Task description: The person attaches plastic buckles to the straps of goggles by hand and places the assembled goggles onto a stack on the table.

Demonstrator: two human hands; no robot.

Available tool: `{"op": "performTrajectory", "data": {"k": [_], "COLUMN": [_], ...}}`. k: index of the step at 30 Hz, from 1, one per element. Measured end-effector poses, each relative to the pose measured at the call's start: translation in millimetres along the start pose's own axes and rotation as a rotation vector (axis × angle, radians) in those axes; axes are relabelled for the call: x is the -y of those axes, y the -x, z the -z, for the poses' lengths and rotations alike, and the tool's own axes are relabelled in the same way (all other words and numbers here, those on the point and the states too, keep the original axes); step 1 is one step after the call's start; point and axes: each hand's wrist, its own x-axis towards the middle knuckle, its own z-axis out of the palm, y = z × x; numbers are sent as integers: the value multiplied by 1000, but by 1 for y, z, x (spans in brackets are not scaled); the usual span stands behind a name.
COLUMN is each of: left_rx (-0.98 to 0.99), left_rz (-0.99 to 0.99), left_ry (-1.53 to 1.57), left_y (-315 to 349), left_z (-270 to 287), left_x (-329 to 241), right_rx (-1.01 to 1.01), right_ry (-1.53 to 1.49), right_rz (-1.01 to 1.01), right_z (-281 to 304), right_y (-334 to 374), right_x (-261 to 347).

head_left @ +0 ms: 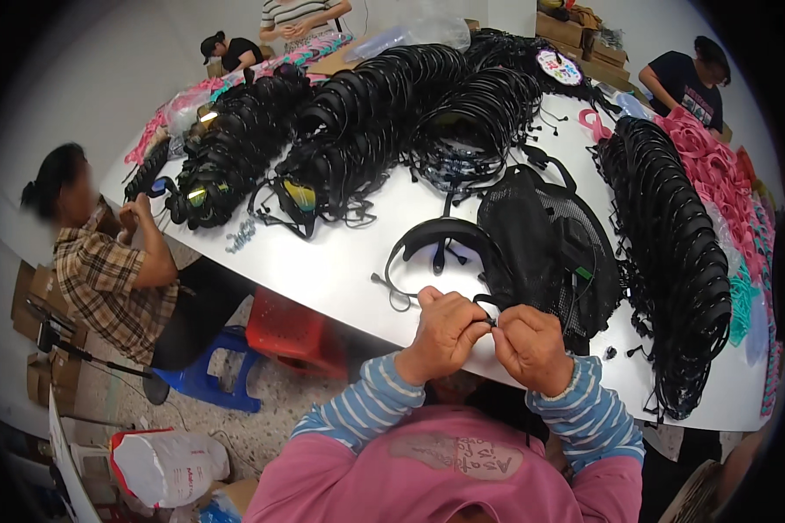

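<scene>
At the near edge of the white table (323, 283), my left hand (449, 335) and my right hand (532, 347) meet fingertip to fingertip. Both are closed in a pinch on a small black strap end (488, 321); its exact shape is mostly covered by my fingers. Just beyond them lies a black curved padded band (445, 230) with thin cords, and the strap seems to run from it. A black mesh bag (593, 228) rests beside the band, beyond my right hand. One small black piece (610, 353) sits on the table right of my right hand.
Long piles of black strapped bands (366, 96) fill the far side, with another row (667, 253) at right beside pink straps (715, 166). A co-worker in a plaid shirt (105, 279) sits at left near a red stool (292, 331) and a blue stool (222, 370).
</scene>
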Motion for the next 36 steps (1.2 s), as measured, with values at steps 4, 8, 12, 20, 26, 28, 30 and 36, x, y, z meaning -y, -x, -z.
{"op": "performTrajectory", "data": {"k": [4, 8, 12, 20, 26, 28, 30, 36], "left_rx": [12, -7, -4, 58, 85, 92, 94, 85], "left_rz": [4, 43, 87, 189, 167, 167, 170, 174], "left_ry": [-19, -28, 12, -46, -111, -128, -120, -98], "left_y": [-3, -7, -13, -8, -6, -6, -7, -9], "left_z": [-3, -8, -15, -30, -30, -29, -28, -24], "left_x": [0, 6, 8, 1, -4, -4, -4, -3], "right_rx": [-24, -75, -97, -148, -145, -130, -95, -142], "right_ry": [-88, -166, -425, -520, -372, -388, -462, -832], "right_rz": [6, -106, -399, -577, -507, -539, -618, -870], "right_z": [2, 3, -2, -1, 3, 5, 9, 9], "right_y": [3, 8, 12, 29, 31, 30, 29, 22], "right_x": [-9, -15, -32, -36, -34, -32, -33, -36]}}
